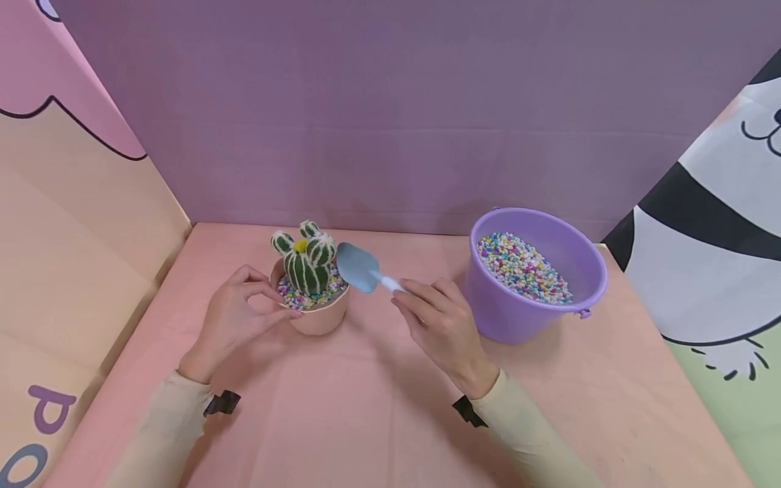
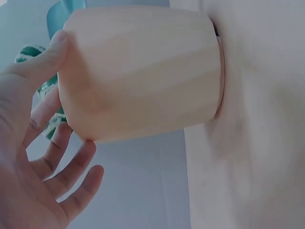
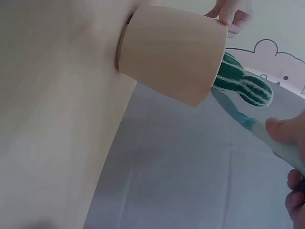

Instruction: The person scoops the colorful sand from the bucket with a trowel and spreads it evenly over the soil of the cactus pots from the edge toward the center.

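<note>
A green toy cactus (image 1: 307, 273) with white stripes and a yellow tuft stands upright in a peach flowerpot (image 1: 320, 321), amid small multicoloured pebbles (image 1: 295, 298). At the pot's left front rim, my left hand (image 1: 234, 318) pinches the edge between thumb and fingers; its outer fingers spread loosely in the left wrist view. My right hand (image 1: 442, 329) grips the pale handle of a small blue trowel (image 1: 358, 267). The trowel's blade is at the pot's right rim, beside the cactus. In the right wrist view, the blade's tip is hidden behind the pot (image 3: 171, 52).
To the right stands a purple bucket (image 1: 509, 318), part filled with multicoloured pebbles (image 1: 525, 268). A pink cloth (image 1: 366, 413) covers the table. A purple backdrop (image 1: 390, 122) rises behind, with printed panels at both sides.
</note>
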Available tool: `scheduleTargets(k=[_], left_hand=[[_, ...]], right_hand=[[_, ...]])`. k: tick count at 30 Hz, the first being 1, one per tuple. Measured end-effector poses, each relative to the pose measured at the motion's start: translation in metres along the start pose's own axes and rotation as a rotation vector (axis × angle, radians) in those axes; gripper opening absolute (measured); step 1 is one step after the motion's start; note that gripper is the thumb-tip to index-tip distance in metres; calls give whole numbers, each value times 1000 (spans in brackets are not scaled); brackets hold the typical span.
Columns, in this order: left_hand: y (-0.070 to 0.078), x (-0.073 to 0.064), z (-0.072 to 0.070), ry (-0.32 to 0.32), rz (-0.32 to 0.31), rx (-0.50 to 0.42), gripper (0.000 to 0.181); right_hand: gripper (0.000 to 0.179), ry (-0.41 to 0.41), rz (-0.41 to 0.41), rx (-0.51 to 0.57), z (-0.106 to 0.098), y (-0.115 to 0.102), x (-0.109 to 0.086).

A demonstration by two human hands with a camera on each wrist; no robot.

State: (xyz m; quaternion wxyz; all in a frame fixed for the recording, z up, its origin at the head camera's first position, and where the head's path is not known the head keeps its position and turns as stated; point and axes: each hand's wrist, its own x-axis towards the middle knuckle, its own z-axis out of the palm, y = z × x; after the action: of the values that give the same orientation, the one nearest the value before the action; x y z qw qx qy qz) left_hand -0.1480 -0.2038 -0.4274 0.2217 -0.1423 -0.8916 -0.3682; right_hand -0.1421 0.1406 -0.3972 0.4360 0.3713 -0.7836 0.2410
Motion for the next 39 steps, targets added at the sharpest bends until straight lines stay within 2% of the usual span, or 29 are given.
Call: scheduleTargets(k=[4,7,13,18,27,33,39], left_hand=[[1,0,0,-20,10,6,28],[0,1,-3,-40,11,-14,27],[-5,3,-12,-59,38,-59,22],[-1,4,-13,-59,64,-112,20],[30,5,-3,-73,163,-185,16],[56,12,16,-88,259,-264,15],[82,22,33,-141,291,-314,15]], right_hand=[[23,16,10,2,-1,1,0],[26,51,48,36,-3,4,1],[26,135,220,177,-13,15,3],[25,172,356,265,-26,23,3],[23,166,558,342,-55,33,2],[22,129,617,269,-77,42,-2],[18,80,728,157,-96,49,-4]])
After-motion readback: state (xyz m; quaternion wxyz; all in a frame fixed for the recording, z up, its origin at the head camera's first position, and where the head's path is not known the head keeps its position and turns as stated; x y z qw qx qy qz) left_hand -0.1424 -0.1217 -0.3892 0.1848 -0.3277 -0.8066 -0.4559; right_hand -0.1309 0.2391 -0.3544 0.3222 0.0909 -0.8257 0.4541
